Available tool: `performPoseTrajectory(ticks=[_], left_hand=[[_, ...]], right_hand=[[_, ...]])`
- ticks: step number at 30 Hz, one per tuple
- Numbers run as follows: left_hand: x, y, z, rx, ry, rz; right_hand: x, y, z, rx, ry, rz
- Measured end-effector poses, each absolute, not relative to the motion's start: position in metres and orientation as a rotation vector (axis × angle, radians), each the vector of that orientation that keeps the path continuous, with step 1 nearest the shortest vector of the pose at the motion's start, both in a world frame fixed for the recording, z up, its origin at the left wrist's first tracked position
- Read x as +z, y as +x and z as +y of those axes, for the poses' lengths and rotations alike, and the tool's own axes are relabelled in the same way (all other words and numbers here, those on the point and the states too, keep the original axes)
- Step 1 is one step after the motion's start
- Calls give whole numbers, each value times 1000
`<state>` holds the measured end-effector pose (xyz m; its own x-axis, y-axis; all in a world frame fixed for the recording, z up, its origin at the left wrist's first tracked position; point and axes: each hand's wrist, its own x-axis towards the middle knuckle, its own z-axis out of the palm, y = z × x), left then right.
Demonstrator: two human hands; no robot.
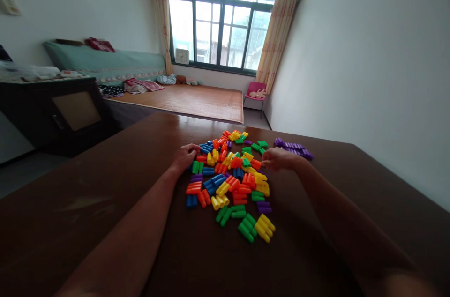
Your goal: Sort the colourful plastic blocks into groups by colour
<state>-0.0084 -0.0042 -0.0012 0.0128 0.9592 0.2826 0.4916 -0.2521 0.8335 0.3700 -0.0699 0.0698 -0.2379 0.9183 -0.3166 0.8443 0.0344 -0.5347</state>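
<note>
A heap of plastic building blocks in orange, yellow, green, blue and purple, shaped like joined tubes, covers the middle of the brown table. My left hand (pixel 185 156) rests at the heap's left edge, its fingers curled beside a blue block (pixel 206 149). What those fingers hold, if anything, is hidden. On the opposite side my right hand (pixel 276 159) is closed in a pinch, fingertips right by an orange block (pixel 256 164); I cannot make out what is between them. Beyond that hand lies a row of purple blocks (pixel 294 148), set side by side.
The dark glossy table (pixel 116 170) reaches toward a low bed (pixel 197 100) with clothes on it. A dark cabinet (pixel 52 109) stands at left, and a pink chair (pixel 256 91) near the right wall. Nearest me on the table are a green block (pixel 248 227) and a yellow block (pixel 265 228).
</note>
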Motion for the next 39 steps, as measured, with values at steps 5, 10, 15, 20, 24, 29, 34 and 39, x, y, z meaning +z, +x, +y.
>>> performPoseTrajectory(ticks=[5,10,15,20,24,29,34,39], left_hand=[[-2,-8,-2,1172,1784,1486],[0,-11,-3,1131,1827,1461],[-1,-13,-2,1120,1861,1442],[-2,-13,-1,1116,1867,1459],[-2,-13,-1,1110,1847,1435],[-1,-13,-2,1109,1841,1423],[-2,-13,-2,1110,1865,1457],[-3,-12,-1,1116,1860,1421]], right_hand=[[50,366,-98,1216,-1661,-2038],[34,373,-99,1206,-1455,-1817],[29,386,-92,1092,-1423,-1685],[34,394,-88,700,-1354,-1860],[39,392,-94,461,-1352,-2198],[44,391,-101,335,-1482,-2461],[42,392,-100,311,-1468,-2493],[36,372,-101,231,-1461,-2474]])
